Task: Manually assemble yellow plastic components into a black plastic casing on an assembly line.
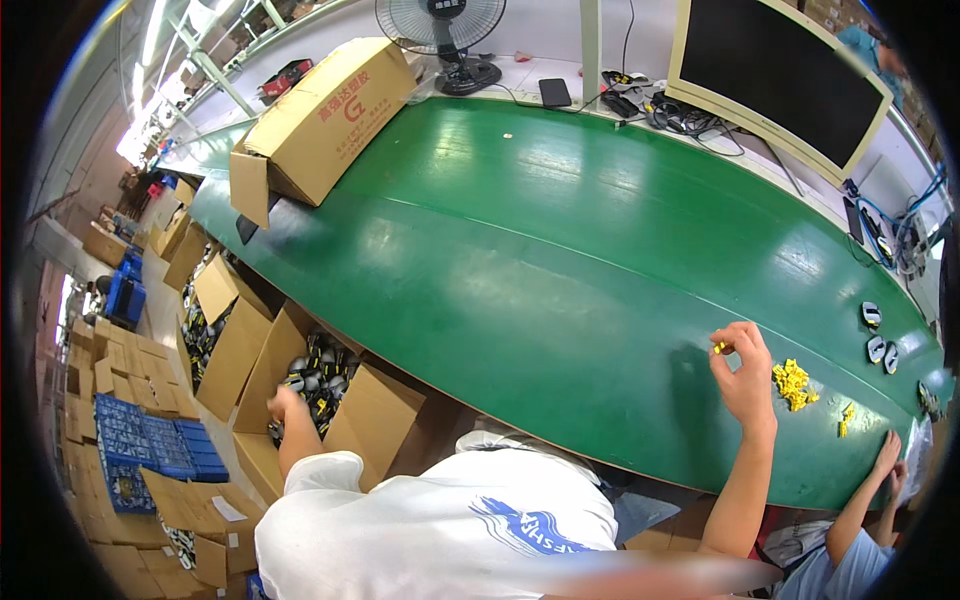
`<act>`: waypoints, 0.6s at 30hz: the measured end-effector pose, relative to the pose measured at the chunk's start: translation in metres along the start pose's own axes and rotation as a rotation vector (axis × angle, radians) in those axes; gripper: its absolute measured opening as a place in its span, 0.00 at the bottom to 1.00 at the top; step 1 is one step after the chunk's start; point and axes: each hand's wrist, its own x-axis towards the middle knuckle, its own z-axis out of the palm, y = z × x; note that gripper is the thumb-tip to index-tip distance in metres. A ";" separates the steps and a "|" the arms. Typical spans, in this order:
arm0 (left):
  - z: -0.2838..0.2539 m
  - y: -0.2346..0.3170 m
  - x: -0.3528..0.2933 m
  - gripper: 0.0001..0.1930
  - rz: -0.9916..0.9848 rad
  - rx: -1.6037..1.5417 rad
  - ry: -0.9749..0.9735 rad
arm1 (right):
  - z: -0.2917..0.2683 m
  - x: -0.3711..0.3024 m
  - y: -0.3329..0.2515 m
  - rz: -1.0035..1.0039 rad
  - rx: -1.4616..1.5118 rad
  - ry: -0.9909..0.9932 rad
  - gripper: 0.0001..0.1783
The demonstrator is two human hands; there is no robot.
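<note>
My right hand (743,372) is raised over the green table (540,310), pinching a small yellow plastic part (719,347) between thumb and fingertips. Just right of it lies a loose pile of similar yellow parts (794,385). My left hand (288,404) reaches down to the left, inside an open cardboard box (262,455) beside the table. That box holds many grey-and-black rounded parts with yellow bits (325,372). The left fingers are blurred and partly hidden, so whether they grip a part does not show.
A long cardboard carton (330,120), a fan (455,40) and a monitor (780,80) stand along the far side. At right are several grey-black parts (876,349) and a co-worker's hands (888,458). More boxes (235,350) and blue crates (150,450) stand at left.
</note>
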 end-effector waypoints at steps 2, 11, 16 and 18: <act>0.009 0.036 -0.011 0.36 0.587 -0.051 0.063 | 0.012 0.006 0.006 0.021 0.068 0.041 0.11; 0.045 0.229 -0.397 0.36 1.523 -0.695 -0.624 | 0.014 -0.025 0.051 0.268 0.291 -0.032 0.09; 0.065 0.213 -0.633 0.36 1.515 -0.769 -1.238 | 0.009 -0.004 0.052 0.114 0.337 -0.070 0.10; 0.058 0.191 -0.730 0.36 1.519 -0.773 -1.473 | 0.010 -0.007 0.064 0.019 0.337 -0.024 0.11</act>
